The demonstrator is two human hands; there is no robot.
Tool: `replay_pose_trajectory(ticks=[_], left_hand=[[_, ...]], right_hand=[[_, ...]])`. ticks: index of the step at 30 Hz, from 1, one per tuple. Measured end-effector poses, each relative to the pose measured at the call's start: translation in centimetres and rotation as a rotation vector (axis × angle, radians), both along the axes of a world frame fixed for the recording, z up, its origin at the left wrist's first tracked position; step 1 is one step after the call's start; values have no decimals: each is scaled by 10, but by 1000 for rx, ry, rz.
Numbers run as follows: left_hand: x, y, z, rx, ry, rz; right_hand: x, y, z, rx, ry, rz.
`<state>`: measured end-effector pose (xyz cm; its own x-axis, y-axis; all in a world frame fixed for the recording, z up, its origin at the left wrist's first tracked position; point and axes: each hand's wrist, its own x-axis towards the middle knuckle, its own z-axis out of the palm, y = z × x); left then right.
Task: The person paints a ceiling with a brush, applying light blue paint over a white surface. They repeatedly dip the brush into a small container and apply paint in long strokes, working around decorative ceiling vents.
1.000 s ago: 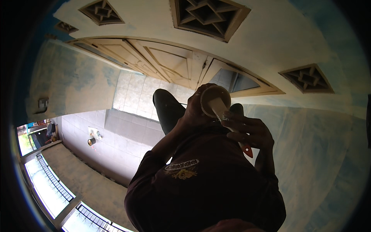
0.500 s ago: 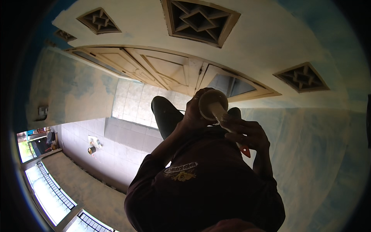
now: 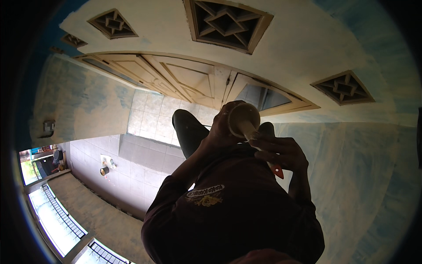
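Coverage, left to right: left wall is patchy, cream over blue, with blue showing through in broad areas around the wall switch. Wall above the doors looks the most even, mostly cream, blue along its edges; the vent blocks in it stay bare brown. Right wall is streaky blue-grey with thin cream. My read: partway along, first coat or so on most faces, blue areas left to even out. Can't tell wet from dry.

Off to the left on the tiled floor, a small dark pot sits just beside a pale sheet, well apart from both hands.

Left hand: grip wrapped around the outside of a round cup, mouth tilted toward the camera. Fill level unclear.

Flat paintbrush: bristle end within the cup mouth, angled down-right. Whether the tip touches the wall inside, can't tell.

Right hand: grip closed around the brush near the base of the bristles, just beside the cup rim; red handle end sticks out below the fingers.
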<state>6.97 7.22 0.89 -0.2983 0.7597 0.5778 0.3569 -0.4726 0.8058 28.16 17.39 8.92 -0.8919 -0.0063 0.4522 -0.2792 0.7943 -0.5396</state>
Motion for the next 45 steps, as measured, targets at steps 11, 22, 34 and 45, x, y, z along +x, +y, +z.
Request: replay_pose_trajectory(ticks=[11,22,34,45], left_hand=[[0,2,3,-6,19,-7],[3,6,-1,-15,-13,-1],[10,3,-17,-20,-119,-30],[3,7,4,-100,-85,-93]], right_hand=[[3,7,1,24,5,2],[6,10,2,18,-19,15],[-11,-19,-44,-1487,643,-655],[-12,-11,-47,-1764,596,-687]])
